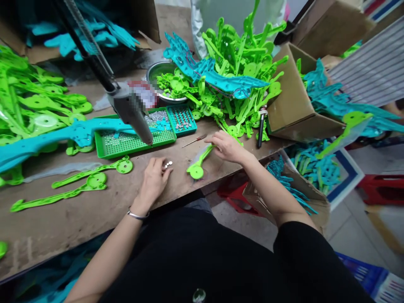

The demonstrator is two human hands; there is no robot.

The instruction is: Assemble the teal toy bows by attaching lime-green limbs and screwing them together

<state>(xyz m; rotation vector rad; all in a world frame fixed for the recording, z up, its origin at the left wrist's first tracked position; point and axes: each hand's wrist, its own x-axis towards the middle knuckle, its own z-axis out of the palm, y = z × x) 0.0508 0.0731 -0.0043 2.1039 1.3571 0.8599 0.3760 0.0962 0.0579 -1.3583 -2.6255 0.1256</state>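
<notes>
Over the bench in the head view, my left hand [154, 176] is curled, with a few small shiny silver discs [168, 164] between its thumb and forefinger. My right hand [225, 146] has its fingers closed over the narrow end of a lime-green plastic arm [197, 170]. This piece lies on the bench, its round end pointing toward me. Just beyond it is a thin screwdriver [194, 141], close to my right fingertips. A power screwdriver [132, 111] hangs tip down above a green tray [135, 149] of small metal parts, with a smaller teal tray [181, 132] alongside.
Green parts are heaped at the left [38, 101] and behind my right hand [240, 63]. A long blue part [78, 130] crosses the green tray's edge. A metal bowl [151, 73], a black-handled tool [261, 128] and a cardboard box [290, 101] stand farther back.
</notes>
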